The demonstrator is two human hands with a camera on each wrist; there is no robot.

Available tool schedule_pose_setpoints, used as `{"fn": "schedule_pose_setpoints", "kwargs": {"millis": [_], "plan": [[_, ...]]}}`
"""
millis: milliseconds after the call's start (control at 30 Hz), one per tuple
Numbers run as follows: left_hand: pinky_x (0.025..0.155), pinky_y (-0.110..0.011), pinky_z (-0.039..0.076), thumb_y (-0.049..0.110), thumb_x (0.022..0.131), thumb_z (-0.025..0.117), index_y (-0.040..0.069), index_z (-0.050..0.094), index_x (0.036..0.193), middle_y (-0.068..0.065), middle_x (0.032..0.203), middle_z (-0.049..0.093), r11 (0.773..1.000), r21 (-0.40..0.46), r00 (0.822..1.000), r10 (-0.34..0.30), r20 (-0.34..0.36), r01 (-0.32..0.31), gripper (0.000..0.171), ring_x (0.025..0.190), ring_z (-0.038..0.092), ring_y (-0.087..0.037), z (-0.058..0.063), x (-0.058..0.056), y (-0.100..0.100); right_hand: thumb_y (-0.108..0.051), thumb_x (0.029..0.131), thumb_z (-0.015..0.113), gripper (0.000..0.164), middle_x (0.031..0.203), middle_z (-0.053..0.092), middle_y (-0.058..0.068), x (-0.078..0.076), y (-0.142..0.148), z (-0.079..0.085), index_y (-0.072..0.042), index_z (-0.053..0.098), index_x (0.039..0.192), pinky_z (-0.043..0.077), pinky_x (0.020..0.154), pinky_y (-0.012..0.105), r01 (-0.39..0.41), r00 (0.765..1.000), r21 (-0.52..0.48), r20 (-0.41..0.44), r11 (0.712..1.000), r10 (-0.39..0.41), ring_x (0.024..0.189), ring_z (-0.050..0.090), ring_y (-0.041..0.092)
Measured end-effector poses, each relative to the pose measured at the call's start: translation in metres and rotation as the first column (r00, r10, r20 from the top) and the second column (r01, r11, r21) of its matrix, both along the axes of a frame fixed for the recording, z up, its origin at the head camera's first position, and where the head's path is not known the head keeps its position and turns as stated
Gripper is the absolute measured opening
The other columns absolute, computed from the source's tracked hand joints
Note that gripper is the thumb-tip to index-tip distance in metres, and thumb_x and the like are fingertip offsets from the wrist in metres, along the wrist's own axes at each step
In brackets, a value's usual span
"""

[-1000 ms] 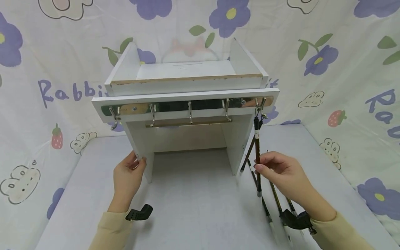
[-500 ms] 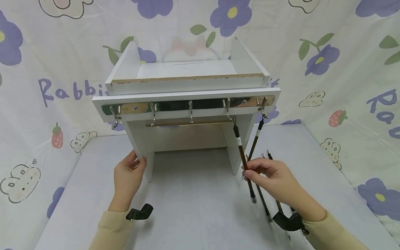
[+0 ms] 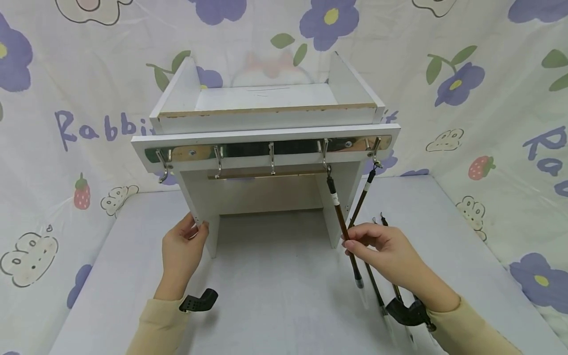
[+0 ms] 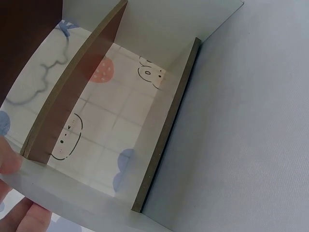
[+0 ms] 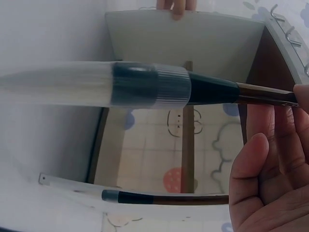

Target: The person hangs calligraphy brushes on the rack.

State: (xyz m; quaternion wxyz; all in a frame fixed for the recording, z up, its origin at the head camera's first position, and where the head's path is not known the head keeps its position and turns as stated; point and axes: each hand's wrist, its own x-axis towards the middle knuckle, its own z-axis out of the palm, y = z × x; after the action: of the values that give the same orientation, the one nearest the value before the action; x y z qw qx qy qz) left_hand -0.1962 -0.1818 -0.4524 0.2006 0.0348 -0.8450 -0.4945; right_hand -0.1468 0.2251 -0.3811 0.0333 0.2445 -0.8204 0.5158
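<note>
My right hand (image 3: 386, 251) pinches the brown handle of a calligraphy brush (image 3: 339, 214), which tilts with its tip down and to the right. The brush's top loop is at the lower end of the second hook from the right (image 3: 325, 155); I cannot tell if it is over the hook. In the right wrist view, a clear cap (image 5: 58, 84) covers its bristles. Another brush (image 3: 364, 195) hangs from the rightmost hook (image 3: 376, 150), its lower part behind my right fingers. My left hand (image 3: 183, 251) grips the left side panel of the white rack (image 3: 266, 120).
Several more brushes (image 3: 374, 286) lie on the white tabletop (image 3: 275, 305), partly behind my right hand and wrist. The other hooks (image 3: 272, 159) on the rack's metal strip carry nothing. A patterned cloth (image 3: 488, 123) stands behind the rack.
My right hand has moved left with the brush, whose loop went from near the rightmost hook to the second hook from the right. The left hand keeps its grip on the panel.
</note>
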Motion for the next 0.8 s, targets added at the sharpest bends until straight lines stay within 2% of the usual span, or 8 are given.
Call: {"fn": "schedule_pose_setpoints", "kwargs": {"millis": [467, 800], "plan": [[0.076, -0.026, 0.056, 0.023, 0.094, 0.062, 0.016, 0.058, 0.136, -0.002, 0.129, 0.061, 1.0, -0.004, 1.0, -0.01, -0.012, 0.01, 0.043, 0.102, 0.066, -0.02, 0.0016, 0.0005, 0.0008, -0.007, 0.091, 0.067, 0.009, 0.089, 0.07, -0.001, 0.002, -0.0019, 0.0026, -0.012, 0.069, 0.099, 0.056, 0.072, 0.03, -0.012, 1.0, -0.026, 0.011, 1.0, 0.012, 0.082, 0.066, 0.018], [0.075, -0.022, 0.055, 0.023, 0.094, 0.062, 0.015, 0.058, 0.135, -0.003, 0.129, 0.061, 1.0, -0.004, 1.0, -0.013, -0.016, 0.013, 0.042, 0.102, 0.066, -0.021, 0.0001, -0.0008, 0.0002, -0.008, 0.091, 0.068, 0.007, 0.09, 0.069, 0.003, 0.0056, -0.0037, 0.0035, -0.009, 0.066, 0.097, 0.057, 0.069, 0.031, -0.014, 0.998, -0.054, 0.059, 0.998, 0.017, 0.078, 0.067, 0.02]]}}
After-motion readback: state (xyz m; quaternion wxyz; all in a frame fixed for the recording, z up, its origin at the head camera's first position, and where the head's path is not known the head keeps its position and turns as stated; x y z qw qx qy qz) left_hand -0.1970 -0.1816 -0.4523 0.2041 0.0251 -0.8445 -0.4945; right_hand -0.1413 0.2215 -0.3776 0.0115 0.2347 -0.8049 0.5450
